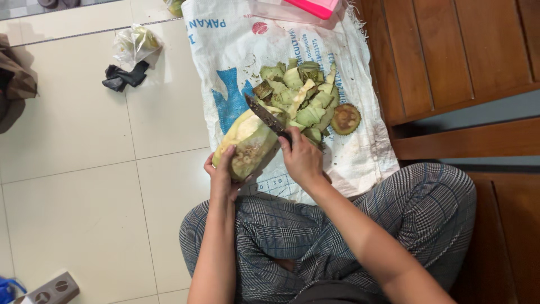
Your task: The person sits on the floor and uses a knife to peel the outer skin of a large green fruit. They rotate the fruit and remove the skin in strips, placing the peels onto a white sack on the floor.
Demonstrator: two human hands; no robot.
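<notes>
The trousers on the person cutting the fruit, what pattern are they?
Grey plaid check trousers, clearest in the head view.

The handle of the dark-bladed kitchen knife (269, 119) is hidden inside the right hand (302, 160), and the near end of the pale, partly peeled fruit (247, 144) sits behind the left hand (221, 174). The pink-lidded clear plastic box (298, 9) is cut off by the top edge. The grey wall-socket block (54, 289) and the blue object (8, 289) beside it run off the bottom-left corner.
</notes>
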